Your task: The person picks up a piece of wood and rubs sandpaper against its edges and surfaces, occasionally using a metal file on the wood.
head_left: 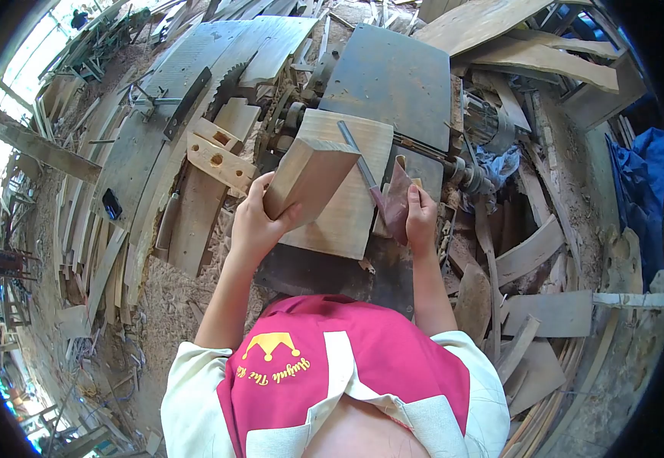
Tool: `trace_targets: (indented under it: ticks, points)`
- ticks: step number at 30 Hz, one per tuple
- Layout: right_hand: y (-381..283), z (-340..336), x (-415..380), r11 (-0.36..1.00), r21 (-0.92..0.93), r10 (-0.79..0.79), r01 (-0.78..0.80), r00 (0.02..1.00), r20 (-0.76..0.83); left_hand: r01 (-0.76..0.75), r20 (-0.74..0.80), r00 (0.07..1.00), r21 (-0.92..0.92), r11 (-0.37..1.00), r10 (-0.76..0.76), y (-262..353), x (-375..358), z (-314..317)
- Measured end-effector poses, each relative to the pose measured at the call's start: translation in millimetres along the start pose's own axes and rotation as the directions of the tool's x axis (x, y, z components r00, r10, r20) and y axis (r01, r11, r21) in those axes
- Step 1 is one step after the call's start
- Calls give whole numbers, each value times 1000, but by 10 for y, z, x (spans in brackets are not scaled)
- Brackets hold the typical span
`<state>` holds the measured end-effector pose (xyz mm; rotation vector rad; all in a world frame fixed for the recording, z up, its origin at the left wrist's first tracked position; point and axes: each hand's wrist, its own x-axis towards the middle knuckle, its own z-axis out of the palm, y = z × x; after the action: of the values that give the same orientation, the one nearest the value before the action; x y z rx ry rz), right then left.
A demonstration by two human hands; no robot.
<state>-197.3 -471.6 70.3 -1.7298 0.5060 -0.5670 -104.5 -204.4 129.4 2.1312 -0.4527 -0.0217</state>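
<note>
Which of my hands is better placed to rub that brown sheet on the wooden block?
Probably your right hand: it holds the brown sheet, while your left hand grips the wooden block and could steady it.

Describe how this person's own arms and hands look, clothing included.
Left grip and right grip are bare human hands, without gloves. The forearms are uncovered too, below short cream sleeves. These belong to a magenta shirt with a cream collar, a yellow crown and yellow lettering.
</note>
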Motion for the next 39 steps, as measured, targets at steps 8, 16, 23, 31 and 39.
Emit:
trace_targets:
  ticks: [8,16,23,31,39]
  points:
    - [48,8,-33,999,53,-3,4,1000,-18,-28,-28,999,107,994,31,115,185,156]
    - [67,-40,-45,1000,-6,-20,20,997,-80,82,-23,997,259,962,-79,306,511,298]
    - [-165,138,110,977,-105,-177,184,981,77,35,5,999,292,956,-38,330,526,578]
    - [-435,755,244,947,132,-321,294,896,306,71,105,990,193,979,-93,528,517,521]
    - [-414,899,359,946,271,-270,176,890,368,31,2,1000,-72,997,-31,185,626,498]
